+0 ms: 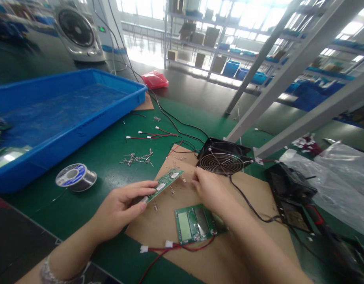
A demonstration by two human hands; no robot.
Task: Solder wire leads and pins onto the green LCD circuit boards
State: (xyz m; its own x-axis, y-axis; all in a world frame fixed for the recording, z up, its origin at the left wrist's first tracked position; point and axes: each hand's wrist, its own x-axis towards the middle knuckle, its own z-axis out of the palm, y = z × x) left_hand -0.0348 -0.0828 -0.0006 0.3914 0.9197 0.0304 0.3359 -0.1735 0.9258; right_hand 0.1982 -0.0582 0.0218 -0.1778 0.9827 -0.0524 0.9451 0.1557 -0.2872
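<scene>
My left hand (118,207) grips a green circuit board (167,181) by its near end, thumb below and fingers above, tilted over a sheet of brown cardboard (158,232). Small metal component parts (172,190) show along its underside. Just right of the board, my right hand (208,187) is closed, fingertips together; what they hold, if anything, cannot be made out. Beneath my right forearm lies a second circuit board (201,225) with a pale rectangular panel, partly covered by the arm. Red and black wires with white connectors (169,244) run beside it.
A black fan (223,159) stands beyond my right hand. Left are a solder spool (77,177) and a blue tray (90,126). Loose metal parts (137,158) and connector wires (152,136) lie on the green mat. Grey posts (273,94) and clear plastic bags (341,177) are right.
</scene>
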